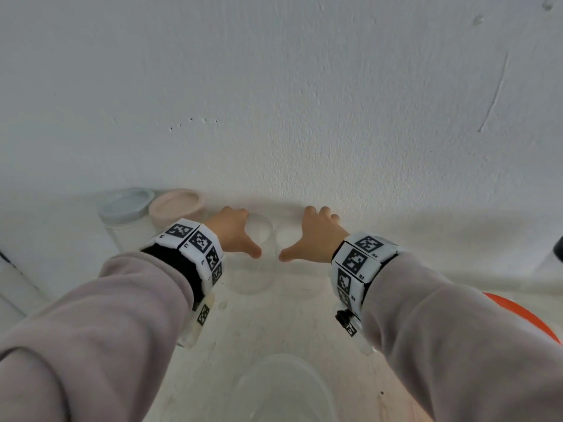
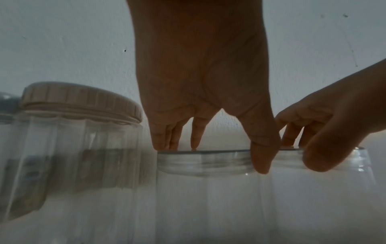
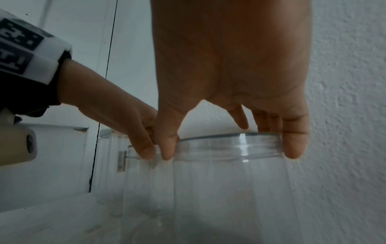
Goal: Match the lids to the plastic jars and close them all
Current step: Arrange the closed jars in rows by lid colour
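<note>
The left hand (image 1: 234, 228) grips the open rim of a clear jar (image 2: 208, 189), thumb on the near side and fingers (image 2: 196, 137) over the far edge. The right hand (image 1: 316, 229) holds a second lidless jar (image 3: 229, 181) the same way, just right of the first, the two thumbs almost touching. Both jars stand upright at the far edge of the white bench (image 1: 289, 324), against the wall (image 1: 304, 102). To the left stand a jar with a beige lid (image 1: 178, 204) and one with a clear lid (image 1: 126, 202). Another open jar (image 1: 283, 388) sits nearest.

Five clear jars (image 1: 259, 236); two lids (image 1: 175, 200); two hands (image 1: 234, 229)
</note>
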`<state>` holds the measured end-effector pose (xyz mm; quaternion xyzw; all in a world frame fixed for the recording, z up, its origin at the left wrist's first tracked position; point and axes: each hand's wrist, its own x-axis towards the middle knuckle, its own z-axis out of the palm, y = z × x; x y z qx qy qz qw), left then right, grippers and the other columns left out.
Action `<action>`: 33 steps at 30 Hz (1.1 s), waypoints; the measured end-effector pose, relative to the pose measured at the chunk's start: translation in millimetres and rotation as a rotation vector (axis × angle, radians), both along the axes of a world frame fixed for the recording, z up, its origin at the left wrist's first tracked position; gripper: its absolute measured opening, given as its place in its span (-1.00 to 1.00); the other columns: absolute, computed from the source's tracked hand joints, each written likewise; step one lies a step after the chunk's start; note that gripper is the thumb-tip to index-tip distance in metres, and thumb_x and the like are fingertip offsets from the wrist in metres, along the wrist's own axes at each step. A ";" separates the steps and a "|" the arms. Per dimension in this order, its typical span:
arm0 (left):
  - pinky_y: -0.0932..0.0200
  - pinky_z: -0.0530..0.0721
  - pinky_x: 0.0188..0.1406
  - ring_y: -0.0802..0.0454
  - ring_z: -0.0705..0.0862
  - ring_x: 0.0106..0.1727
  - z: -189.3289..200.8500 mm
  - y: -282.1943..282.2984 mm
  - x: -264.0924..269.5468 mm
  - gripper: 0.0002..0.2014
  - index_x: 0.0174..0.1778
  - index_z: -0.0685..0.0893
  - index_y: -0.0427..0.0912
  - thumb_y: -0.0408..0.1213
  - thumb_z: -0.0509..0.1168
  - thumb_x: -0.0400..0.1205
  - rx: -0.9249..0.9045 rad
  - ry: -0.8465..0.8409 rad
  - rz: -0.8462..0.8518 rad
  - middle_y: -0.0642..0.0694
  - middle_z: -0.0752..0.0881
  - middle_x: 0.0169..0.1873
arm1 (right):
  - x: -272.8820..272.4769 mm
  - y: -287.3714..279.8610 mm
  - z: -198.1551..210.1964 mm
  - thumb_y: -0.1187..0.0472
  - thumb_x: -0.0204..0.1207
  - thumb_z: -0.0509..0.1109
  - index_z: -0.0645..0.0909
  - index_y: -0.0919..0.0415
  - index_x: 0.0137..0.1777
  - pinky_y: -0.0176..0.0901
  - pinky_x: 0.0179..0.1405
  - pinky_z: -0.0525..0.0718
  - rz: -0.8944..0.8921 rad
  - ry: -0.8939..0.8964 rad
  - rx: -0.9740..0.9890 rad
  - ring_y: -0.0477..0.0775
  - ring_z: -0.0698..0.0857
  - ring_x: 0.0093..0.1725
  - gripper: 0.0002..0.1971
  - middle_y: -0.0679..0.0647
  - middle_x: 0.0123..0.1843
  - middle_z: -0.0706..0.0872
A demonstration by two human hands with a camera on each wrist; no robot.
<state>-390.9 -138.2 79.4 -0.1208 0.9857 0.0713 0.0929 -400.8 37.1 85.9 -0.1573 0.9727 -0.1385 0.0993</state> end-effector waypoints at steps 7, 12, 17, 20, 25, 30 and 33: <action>0.11 0.58 0.16 -0.09 0.55 0.32 2.9 -3.4 4.9 -0.21 0.54 0.37 -0.15 -0.04 0.52 0.42 -0.010 -0.008 -0.005 -0.13 0.47 0.40 | -1.5 -7.4 -4.0 -0.18 0.39 0.54 0.19 0.30 0.53 0.03 0.30 0.52 0.034 -0.008 -0.032 0.23 0.38 0.39 -0.09 0.22 0.40 0.33; 0.06 0.61 0.22 -0.07 0.60 0.24 4.1 -5.2 8.2 -0.33 0.46 0.48 -0.14 -0.10 0.51 0.45 0.009 0.001 -0.030 -0.10 0.59 0.29 | -2.9 -7.6 -6.1 -0.24 0.40 0.50 0.19 0.32 0.54 -0.09 0.21 0.45 0.083 0.029 -0.023 0.21 0.43 0.36 -0.08 0.21 0.42 0.32; 0.09 0.49 0.30 -0.07 0.46 0.41 4.2 -5.5 17.6 -0.21 0.61 0.26 -0.09 -0.05 0.47 0.50 -0.013 0.017 -0.076 -0.10 0.41 0.45 | -3.5 -0.7 -3.7 -0.27 0.40 0.48 0.14 0.25 0.59 -0.08 0.11 0.42 0.135 0.044 0.000 0.24 0.43 0.36 -0.05 0.20 0.44 0.32; 0.14 0.40 0.34 -0.03 0.37 0.49 11.7 -2.4 31.9 -0.16 0.65 0.17 -0.08 0.00 0.44 0.53 0.040 0.067 -0.117 -0.06 0.27 0.55 | -1.3 10.8 10.5 -0.26 0.42 0.47 0.11 0.21 0.62 0.03 0.22 0.47 0.170 0.053 0.005 0.27 0.38 0.42 -0.05 0.18 0.47 0.31; 0.29 0.30 0.36 0.15 0.37 0.48 32.8 18.6 76.3 -0.26 0.61 0.27 0.05 0.09 0.41 0.53 0.169 0.116 -0.273 0.11 0.32 0.54 | 19.2 50.5 50.1 -0.23 0.46 0.46 0.06 0.11 0.68 0.09 0.42 0.46 0.275 0.049 -0.021 0.18 0.37 0.49 -0.06 0.12 0.55 0.31; 0.37 0.29 0.32 0.42 0.32 0.34 42.9 50.3 140.6 -0.27 0.53 0.26 0.40 0.33 0.35 0.44 0.269 -0.072 -0.429 0.46 0.32 0.37 | 71.2 107.2 71.3 -0.23 0.46 0.45 0.13 0.00 0.67 -0.25 0.28 0.37 0.368 0.043 0.004 -0.02 0.44 0.42 -0.13 -0.03 0.54 0.37; 0.30 0.20 0.48 0.43 0.22 0.47 36.0 64.9 171.0 -0.07 0.58 0.05 0.43 0.41 0.37 0.34 0.254 -0.233 -0.504 0.50 0.16 0.49 | 111.0 136.1 63.2 -0.25 0.46 0.44 0.09 -0.04 0.68 -0.23 0.40 0.35 0.437 -0.037 0.095 -0.05 0.40 0.46 -0.12 -0.08 0.55 0.33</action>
